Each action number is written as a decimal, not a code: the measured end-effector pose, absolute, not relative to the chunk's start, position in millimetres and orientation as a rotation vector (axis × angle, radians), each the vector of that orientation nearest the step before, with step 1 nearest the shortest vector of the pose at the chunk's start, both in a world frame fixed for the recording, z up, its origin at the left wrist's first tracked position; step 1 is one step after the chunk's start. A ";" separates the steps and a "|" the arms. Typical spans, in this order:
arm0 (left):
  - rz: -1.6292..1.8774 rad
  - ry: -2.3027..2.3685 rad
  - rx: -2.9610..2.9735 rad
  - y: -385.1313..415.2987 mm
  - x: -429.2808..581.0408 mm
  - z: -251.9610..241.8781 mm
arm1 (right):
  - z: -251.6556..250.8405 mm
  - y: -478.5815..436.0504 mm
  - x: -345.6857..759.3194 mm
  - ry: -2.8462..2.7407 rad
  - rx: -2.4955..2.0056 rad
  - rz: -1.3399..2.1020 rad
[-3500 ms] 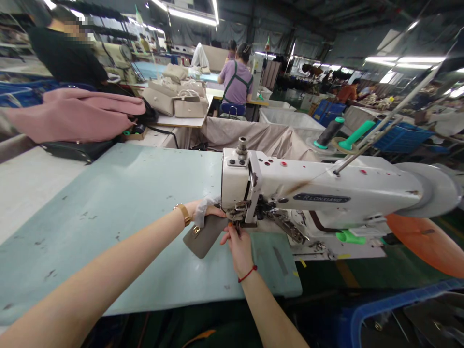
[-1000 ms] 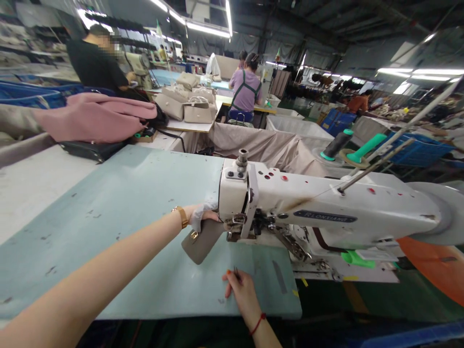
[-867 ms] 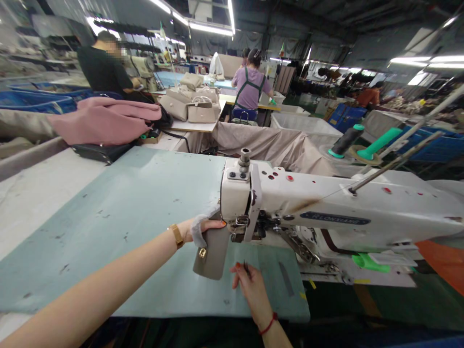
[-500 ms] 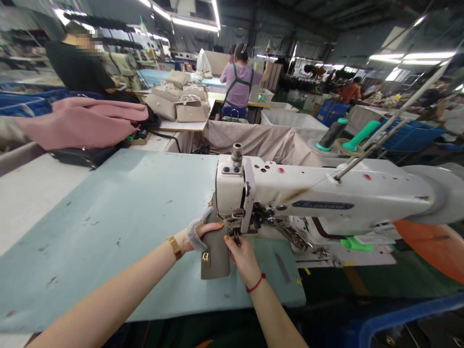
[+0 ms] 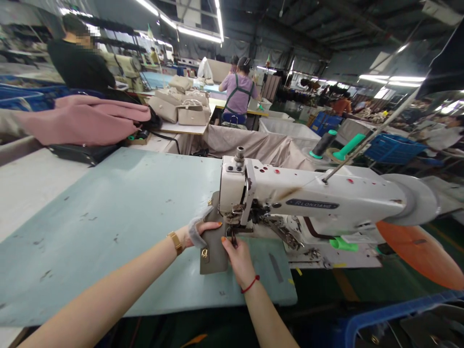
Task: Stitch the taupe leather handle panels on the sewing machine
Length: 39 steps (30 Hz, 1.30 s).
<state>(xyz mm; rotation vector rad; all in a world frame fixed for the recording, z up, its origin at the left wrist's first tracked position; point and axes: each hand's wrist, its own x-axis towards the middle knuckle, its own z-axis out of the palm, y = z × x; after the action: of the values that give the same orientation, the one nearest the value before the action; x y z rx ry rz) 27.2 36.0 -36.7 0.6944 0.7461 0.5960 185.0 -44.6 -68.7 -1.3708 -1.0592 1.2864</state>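
Observation:
A taupe leather bag panel (image 5: 216,258) with gold clasp fittings lies under the head of the white sewing machine (image 5: 308,181). My left hand (image 5: 195,233) grips the panel's left side, thumb stretched across the top; its other fingers are mostly hidden. A grey fuzzy band (image 5: 195,234) wraps around that hand. Just right of the panel, below the needle area, my right hand (image 5: 239,256) is closed around what look like small dark thread snips (image 5: 234,239), mostly covered by the fingers. Its thumb is close to the panel's right edge.
Pale blue sheeting (image 5: 145,217) covers the table. Pink material (image 5: 87,118) lies on a black bag at back left. Beige bags (image 5: 192,113) sit beyond. Thread cones (image 5: 324,143) stand behind the machine; a blue crate (image 5: 348,328) is at lower right. Co-workers (image 5: 241,92) work further back.
The view has turned slightly, shifting the machine's right end left in the picture. Both hands stay almost in place at the panel, the right one still closed.

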 end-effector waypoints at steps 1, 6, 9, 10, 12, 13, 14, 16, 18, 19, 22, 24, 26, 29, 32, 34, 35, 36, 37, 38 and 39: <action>0.603 0.747 0.689 36.2 27.4 -36.0 | -68.6 -44.5 185.2 -1.062 -1.372 1.283; 0.607 0.773 0.646 40.8 27.9 -36.1 | -68.7 -39.3 186.0 -1.079 -1.393 1.258; 0.600 0.789 0.644 45.1 26.7 -40.7 | -69.1 -35.2 186.8 -1.091 -1.415 1.232; 0.594 0.789 0.642 46.3 26.4 -42.3 | -69.2 -34.0 187.0 -1.095 -1.418 1.225; 0.587 0.787 0.639 47.8 26.0 -44.5 | -69.6 -32.2 187.2 -1.103 -1.422 1.215; 0.585 0.784 0.639 48.1 26.0 -44.8 | -69.8 -31.5 187.2 -1.106 -1.424 1.210; 0.588 0.780 0.641 48.2 26.3 -44.5 | -70.0 -31.0 187.2 -1.109 -1.427 1.207; 0.601 0.765 0.646 47.9 27.1 -42.6 | -70.4 -30.3 187.3 -1.115 -1.432 1.198; 0.612 0.749 0.646 47.5 28.0 -40.0 | -70.8 -29.8 187.4 -1.124 -1.436 1.187; 0.615 0.744 0.644 47.4 28.3 -39.0 | -71.0 -29.6 187.4 -1.129 -1.438 1.182; 0.614 0.747 0.635 47.2 28.3 -37.7 | -71.2 -29.1 187.5 -1.142 -1.446 1.170; 0.622 0.753 0.635 47.1 28.0 -38.2 | -71.1 -28.9 187.5 -1.148 -1.453 1.161; 0.633 0.757 0.637 46.7 28.0 -38.9 | -70.7 -28.9 187.4 -1.156 -1.460 1.150; 0.648 0.762 0.639 45.6 29.0 -38.9 | -69.1 -30.5 187.1 -1.174 -1.469 1.136; 0.664 0.764 0.640 44.5 30.3 -37.7 | -66.4 -35.7 186.3 -1.193 -1.478 1.125; 0.680 0.769 0.641 44.0 30.7 -36.9 | -64.0 -40.4 186.0 -1.207 -1.480 1.125; 0.689 0.773 0.641 43.6 30.9 -36.7 | -62.4 -42.6 186.5 -1.217 -1.481 1.129; 0.698 0.779 0.640 42.9 31.2 -36.6 | -60.7 -44.4 187.7 -1.227 -1.481 1.134; 0.707 0.787 0.639 41.6 31.7 -36.6 | -58.7 -45.6 189.8 -1.239 -1.480 1.142; 0.716 0.796 0.638 39.7 32.7 -36.8 | -56.6 -46.1 192.8 -1.252 -1.480 1.152; 0.729 0.806 0.635 36.9 34.3 -37.1 | -54.5 -45.9 196.8 -1.266 -1.480 1.165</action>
<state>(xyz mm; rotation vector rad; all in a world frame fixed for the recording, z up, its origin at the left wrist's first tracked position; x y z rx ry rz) 34.3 36.9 -37.1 0.6349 0.8064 0.7294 196.8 -45.9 -54.5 -1.4797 -1.2662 1.1652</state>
